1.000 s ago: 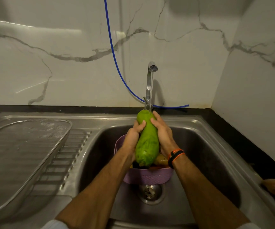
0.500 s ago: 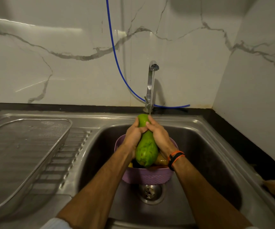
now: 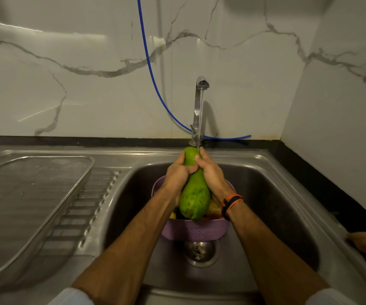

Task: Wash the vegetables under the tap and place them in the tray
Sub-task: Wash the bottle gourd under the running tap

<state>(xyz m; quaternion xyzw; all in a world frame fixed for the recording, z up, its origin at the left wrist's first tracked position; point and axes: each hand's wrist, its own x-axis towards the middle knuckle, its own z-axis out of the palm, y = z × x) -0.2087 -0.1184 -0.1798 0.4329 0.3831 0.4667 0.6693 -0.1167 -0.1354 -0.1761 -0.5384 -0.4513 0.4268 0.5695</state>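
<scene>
One green gourd, one purple basket, one tray, one tap, two hands.

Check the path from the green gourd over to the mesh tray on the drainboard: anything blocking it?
Nothing visible blocks it. Both hands, left hand and right hand, grip the green gourd under the tap, above the purple basket. Between it and the mesh tray lie only the sink rim and drainboard ridges.

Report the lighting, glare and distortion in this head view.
Head view: dim, warm light; a glare streak crosses the white marble wall upper left; the chrome tap casts a soft shadow on the wall to its right; wide-angle bending curves the steel sink rim; the long green gourd stays fairly sharp.
</scene>
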